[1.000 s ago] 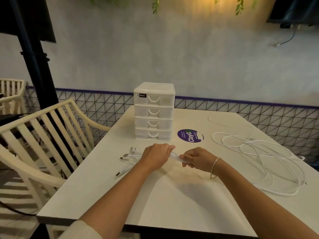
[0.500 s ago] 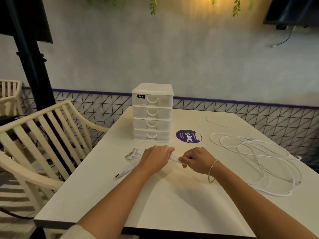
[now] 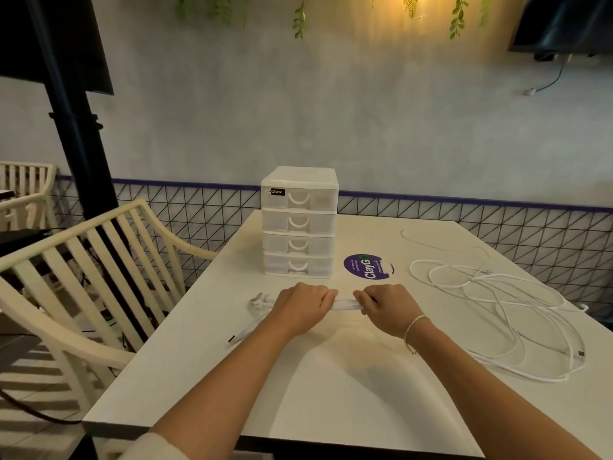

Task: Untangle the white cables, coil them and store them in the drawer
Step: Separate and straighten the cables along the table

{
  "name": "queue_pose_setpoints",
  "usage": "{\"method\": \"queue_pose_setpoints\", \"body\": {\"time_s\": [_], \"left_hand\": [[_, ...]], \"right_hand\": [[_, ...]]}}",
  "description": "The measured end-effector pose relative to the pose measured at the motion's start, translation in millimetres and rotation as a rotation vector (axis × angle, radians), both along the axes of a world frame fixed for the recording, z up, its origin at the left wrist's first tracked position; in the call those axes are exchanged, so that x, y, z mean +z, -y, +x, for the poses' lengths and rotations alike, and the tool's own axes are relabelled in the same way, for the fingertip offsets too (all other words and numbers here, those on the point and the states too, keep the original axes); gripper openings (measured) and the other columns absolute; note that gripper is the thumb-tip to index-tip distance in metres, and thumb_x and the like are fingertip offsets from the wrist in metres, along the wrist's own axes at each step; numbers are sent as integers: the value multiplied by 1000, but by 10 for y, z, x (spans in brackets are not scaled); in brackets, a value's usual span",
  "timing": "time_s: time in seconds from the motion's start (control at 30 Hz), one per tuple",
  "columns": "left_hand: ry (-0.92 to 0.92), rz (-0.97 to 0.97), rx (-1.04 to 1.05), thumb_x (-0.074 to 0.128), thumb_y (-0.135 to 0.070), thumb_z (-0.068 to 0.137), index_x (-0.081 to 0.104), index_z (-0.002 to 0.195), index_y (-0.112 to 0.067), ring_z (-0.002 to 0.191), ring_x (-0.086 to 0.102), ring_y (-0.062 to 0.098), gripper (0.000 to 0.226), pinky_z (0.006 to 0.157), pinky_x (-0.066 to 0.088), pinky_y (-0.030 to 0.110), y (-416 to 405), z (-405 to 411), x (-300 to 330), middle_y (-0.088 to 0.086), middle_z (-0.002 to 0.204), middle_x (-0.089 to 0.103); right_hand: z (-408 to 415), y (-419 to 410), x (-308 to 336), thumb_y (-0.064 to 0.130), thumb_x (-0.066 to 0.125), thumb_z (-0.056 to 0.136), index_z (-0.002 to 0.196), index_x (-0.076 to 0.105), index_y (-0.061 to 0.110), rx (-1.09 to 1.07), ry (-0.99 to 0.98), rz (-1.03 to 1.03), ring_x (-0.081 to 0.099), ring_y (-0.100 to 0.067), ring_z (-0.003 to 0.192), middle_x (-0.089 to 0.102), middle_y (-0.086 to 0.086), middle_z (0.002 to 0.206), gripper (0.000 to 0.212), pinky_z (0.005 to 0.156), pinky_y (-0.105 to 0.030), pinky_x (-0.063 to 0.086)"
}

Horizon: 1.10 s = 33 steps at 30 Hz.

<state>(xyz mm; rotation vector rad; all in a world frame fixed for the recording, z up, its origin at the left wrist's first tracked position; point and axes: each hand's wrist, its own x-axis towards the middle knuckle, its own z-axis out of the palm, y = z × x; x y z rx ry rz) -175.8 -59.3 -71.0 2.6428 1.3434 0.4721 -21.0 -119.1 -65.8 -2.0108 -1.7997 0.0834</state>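
Observation:
A folded bundle of white cable (image 3: 345, 305) stretches between my two hands above the white table (image 3: 331, 393). My left hand (image 3: 300, 308) grips its left part, and connector ends (image 3: 258, 302) stick out to the left of that hand. My right hand (image 3: 386, 310) grips the bundle's right end. A loose tangle of white cables (image 3: 497, 310) lies on the table to the right, apart from both hands. The white drawer unit (image 3: 298, 222), with several drawers all closed, stands just behind my hands.
A purple round sticker (image 3: 368, 267) lies flat on the table beside the drawer unit. A cream slatted chair (image 3: 83, 277) stands against the table's left side. A black pole (image 3: 73, 127) rises behind it. A wall with a wire grid borders the table's far edge.
My hands have moved slightly apart, and more of the cable bundle shows between them. The view has tilted up a little. The loose tangle on the right has not moved.

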Motion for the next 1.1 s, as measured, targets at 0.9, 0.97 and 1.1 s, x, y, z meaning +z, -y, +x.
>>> {"method": "queue_pose_setpoints", "body": {"time_s": [0.9, 0.97, 1.1], "left_hand": [[25, 104, 64, 23, -34, 102, 57, 90, -9, 90, 57, 30, 44, 74, 39, 32, -67, -3, -72, 12, 94, 65], [-22, 107, 93, 21, -35, 103, 60, 97, -7, 99, 58, 29, 49, 79, 41, 33, -133, -93, -66, 11, 100, 65], [-103, 116, 142, 18, -36, 103, 62, 97, -8, 103, 58, 28, 52, 80, 41, 31, -265, -266, -70, 10, 103, 66]], "right_hand": [[80, -66, 149, 28, 39, 91, 68, 57, 16, -326, 150, -17, 47, -26, 74, 66, -12, 89, 31, 63, -27, 36], [155, -51, 172, 28, 38, 92, 82, 66, 11, -361, 146, 3, 47, -26, 75, 63, -14, 88, 34, 63, -27, 36], [183, -53, 159, 30, 37, 92, 84, 66, 12, -378, 196, 3, 46, -25, 74, 65, -12, 90, 36, 61, -27, 35]]}}
